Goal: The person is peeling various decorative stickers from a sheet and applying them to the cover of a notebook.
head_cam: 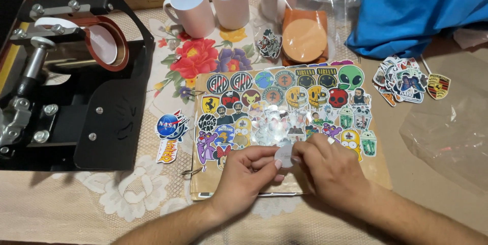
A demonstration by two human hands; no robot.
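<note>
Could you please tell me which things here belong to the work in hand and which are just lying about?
In hand: small round white sticker, held by left hand and right hand; brown sheet of colourful stickers.

Lying about: three white ceramic mugs, black mug press, blue cloth, round orange coaster.

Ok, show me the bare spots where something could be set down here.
Free: the lace cloth in front of the black press, left of the left hand; bare tabletop between the sticker board and the clear plastic bag. Crowded: the board itself and the mugs behind it.
</note>
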